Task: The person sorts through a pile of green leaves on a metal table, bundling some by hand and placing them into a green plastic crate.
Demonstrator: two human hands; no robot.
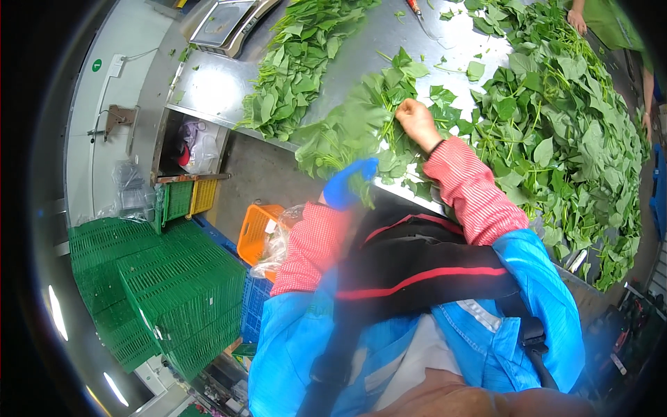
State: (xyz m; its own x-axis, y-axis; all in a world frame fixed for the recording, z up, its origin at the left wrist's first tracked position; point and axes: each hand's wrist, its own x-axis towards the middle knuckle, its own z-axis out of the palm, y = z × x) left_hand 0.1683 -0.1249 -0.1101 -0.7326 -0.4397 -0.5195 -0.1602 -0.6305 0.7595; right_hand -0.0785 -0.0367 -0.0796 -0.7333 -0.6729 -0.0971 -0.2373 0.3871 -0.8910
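My left hand [348, 183], in a blue glove, grips the stems of a bunch of leafy greens [344, 122] at the table's front edge. Its leaves fan out over the metal table and look blurred. My right hand [417, 121] is bare, with fingers curled in at the stems on the right of that bunch; whether a stem sits between the fingertips is hidden. Loose leaves [443, 101] lie around and under this hand. Both forearms wear red-and-white checked sleeves.
A large heap of greens [557, 114] covers the table's right side; a row of greens [297, 68] lies left. Beyond are a weighing scale [224, 23] and a red-handled knife [419, 15]. Green crates [182, 292] and an orange basket [260, 229] stand left. Another person's hand [577, 22] touches the heap.
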